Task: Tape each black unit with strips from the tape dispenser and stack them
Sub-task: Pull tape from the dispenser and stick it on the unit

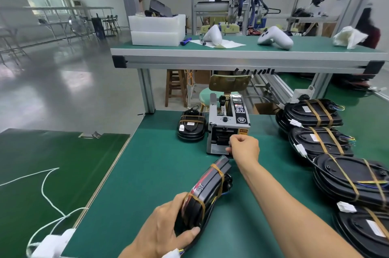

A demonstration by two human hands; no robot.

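**Reaching for the next strip**

The left hand [168, 226] grips a black unit [207, 191] by its near end, fingers and thumb curled round the edge, holding it tilted on its side with its far end close to the front of the tape dispenser [228, 126]. Two tan tape bands already wrap this unit, one near each end. The right hand [244, 148] is at the dispenser's outlet with its fingers curled, apparently pinching a strip, though the strip itself is too small to make out.

A small stack of taped units [191, 128] sits on the green counter [151, 169] just left of the dispenser. A row of further taped units [315, 117] lies along the right side, their wires and white connectors trailing out.

Several things could go wrong from here. If the strip is pulled at an angle it may tear unevenly or fold onto itself, leaving a useless piece. The held unit is gripped at one end only, so it could swing or slip when tape is pressed onto it. Its loose wires, hanging near the left wrist, could be caught under the tape. The right forearm crosses close to the row of units and may nudge them.
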